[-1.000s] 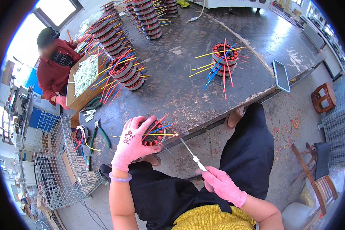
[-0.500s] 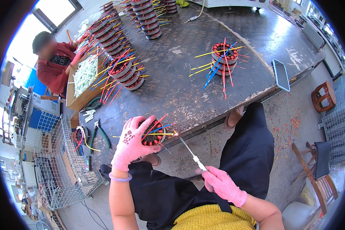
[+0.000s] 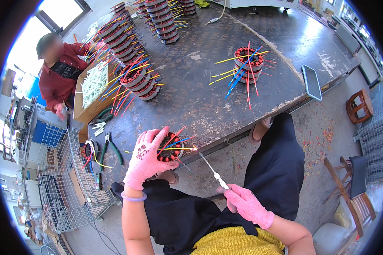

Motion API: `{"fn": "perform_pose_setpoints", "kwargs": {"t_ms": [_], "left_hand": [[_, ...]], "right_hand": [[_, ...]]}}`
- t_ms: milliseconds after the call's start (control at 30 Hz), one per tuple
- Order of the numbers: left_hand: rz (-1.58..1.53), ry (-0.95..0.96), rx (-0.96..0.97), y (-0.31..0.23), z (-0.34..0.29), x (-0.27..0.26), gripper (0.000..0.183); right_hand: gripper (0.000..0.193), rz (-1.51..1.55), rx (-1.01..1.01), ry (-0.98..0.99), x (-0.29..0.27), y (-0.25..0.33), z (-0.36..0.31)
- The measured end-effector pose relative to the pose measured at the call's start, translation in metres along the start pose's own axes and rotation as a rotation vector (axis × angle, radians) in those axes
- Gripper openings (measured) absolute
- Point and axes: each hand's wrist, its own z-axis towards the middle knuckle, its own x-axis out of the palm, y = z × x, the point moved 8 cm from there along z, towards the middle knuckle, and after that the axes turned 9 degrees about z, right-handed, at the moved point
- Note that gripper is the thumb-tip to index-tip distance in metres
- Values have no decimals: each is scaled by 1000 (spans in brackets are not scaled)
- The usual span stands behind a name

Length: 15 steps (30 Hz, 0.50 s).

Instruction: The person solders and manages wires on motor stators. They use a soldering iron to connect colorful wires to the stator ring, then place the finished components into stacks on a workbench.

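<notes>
My left hand (image 3: pixel 147 159), in a pink glove, grips a motor stator (image 3: pixel 170 152) at the near table edge. Red windings ring the stator, and red, blue and yellow leads stick out of it to the right. My right hand (image 3: pixel 247 204), also gloved in pink, is closed round the white handle of a soldering iron (image 3: pixel 209 165). Its thin metal shaft points up and left. A small orange-white glow shows at its tip, right by the end of the yellow lead; whether the two touch I cannot tell.
Stator stacks (image 3: pixel 136 80) stand on the table (image 3: pixel 208 93), with a shorter stack (image 3: pixel 248 66) at right. A phone (image 3: pixel 312 83) lies at the edge. Green-handled pliers (image 3: pixel 114 148), another stator (image 3: pixel 89 154) and a box of white tubes (image 3: pixel 95 85) are left, near a co-worker (image 3: pixel 57 72).
My hands, the stator and the soldering iron have hardly moved. The co-worker has shifted, one hand now lowered beside the box.
</notes>
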Motion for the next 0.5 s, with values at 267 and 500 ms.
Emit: {"fn": "perform_pose_setpoints", "kwargs": {"t_ms": [267, 500], "left_hand": [[-8, -37, 12, -2, 1, 2, 97], [16, -329, -40, 9, -11, -24, 100]], "right_hand": [[34, 30, 6, 7, -5, -3, -2], [33, 226, 53, -42, 1, 18, -20]]}}
